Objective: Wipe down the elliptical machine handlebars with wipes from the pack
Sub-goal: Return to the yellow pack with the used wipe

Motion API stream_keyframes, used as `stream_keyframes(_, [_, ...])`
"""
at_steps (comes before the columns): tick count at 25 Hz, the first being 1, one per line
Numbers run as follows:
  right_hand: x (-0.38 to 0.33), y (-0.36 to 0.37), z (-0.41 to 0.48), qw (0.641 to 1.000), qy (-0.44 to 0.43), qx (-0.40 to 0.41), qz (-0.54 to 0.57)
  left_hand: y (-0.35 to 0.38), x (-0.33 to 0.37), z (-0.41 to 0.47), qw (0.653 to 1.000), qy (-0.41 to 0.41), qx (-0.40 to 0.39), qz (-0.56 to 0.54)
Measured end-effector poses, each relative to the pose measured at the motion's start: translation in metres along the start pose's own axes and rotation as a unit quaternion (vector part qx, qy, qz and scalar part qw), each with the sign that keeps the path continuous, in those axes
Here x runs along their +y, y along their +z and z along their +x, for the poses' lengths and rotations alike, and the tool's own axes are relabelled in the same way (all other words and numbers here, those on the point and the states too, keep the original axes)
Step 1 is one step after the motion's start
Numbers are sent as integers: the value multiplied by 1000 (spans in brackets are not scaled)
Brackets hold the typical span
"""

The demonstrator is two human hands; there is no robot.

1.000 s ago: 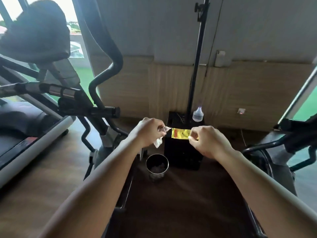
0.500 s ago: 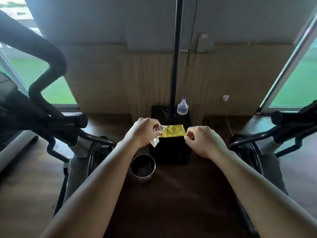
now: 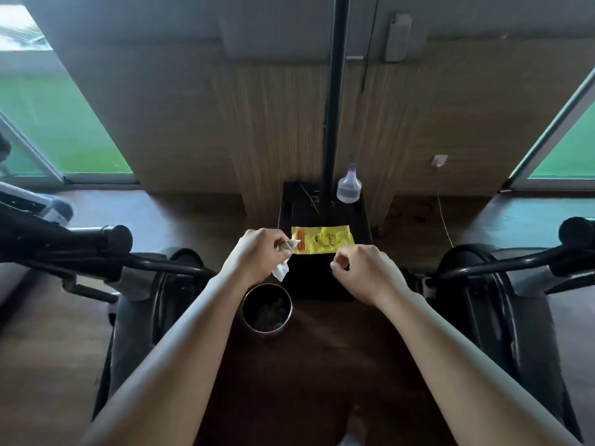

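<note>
**Yellow pack on the black box, wipe in the left hand**

Yellow wipe pack (image 3: 325,241) is lying flat on the near top of the black box (image 3: 318,278), dead centre, long side running left-right.

Left hand (image 3: 254,257) is pinching a white wipe (image 3: 280,271) between thumb and fingertips, other fingers curled in. One corner of the wipe is pointing at the pack's left end, just beside it; the rest is hanging below the hand. Can't tell if the wipe is touching the pack.

Right hand (image 3: 367,273) is sitting just beside the pack's lower right corner with fingers curled tight, thumb against the index finger. Can't tell whether it is gripping anything (the contact spot is too small and too dark).

Both forearms are reaching forward, hands near each other and apart.

Around it:
- metal cup (image 3: 267,330) is standing on the brown floor (image 3: 322,365) under the left hand, dark contents inside
- spray bottle (image 3: 348,188) is standing on the box's far right corner, next to a black pole (image 3: 335,107)
- left handlebar (image 3: 90,243) and right handlebar (image 3: 578,231) are sticking in from either edge, well apart from both hands
</note>
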State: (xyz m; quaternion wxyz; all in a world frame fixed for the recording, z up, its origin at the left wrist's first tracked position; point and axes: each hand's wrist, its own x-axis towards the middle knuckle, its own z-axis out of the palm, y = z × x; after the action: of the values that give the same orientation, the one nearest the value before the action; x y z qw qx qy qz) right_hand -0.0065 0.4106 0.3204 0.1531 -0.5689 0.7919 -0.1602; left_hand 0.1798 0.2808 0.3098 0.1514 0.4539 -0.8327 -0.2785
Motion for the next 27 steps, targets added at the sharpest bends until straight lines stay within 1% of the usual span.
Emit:
stream_keyframes(5, [4, 34, 65, 998, -40, -52, 18, 20, -31, 28, 997, -73, 7, 2])
stream_keyframes(8, [9, 55, 106, 994, -61, -85, 27, 36, -48, 44, 991, -133, 16, 0])
stream_keyframes(15, [29, 95, 178, 986, -78, -142, 49, 78, -92, 63, 963, -268, 27, -35])
stream_keyframes(19, [30, 131, 208, 981, -79, -171, 51, 102, -125, 77, 944, -325, 15, -59])
stream_keyframes(24, [38, 190, 239, 979, -40, -191, 51, 133, -177, 106, 927, -367, -5, -73])
stream_keyframes(27, [42, 230, 253, 978, -24, -200, 48, 157, -210, 124, 929, -363, -12, -66])
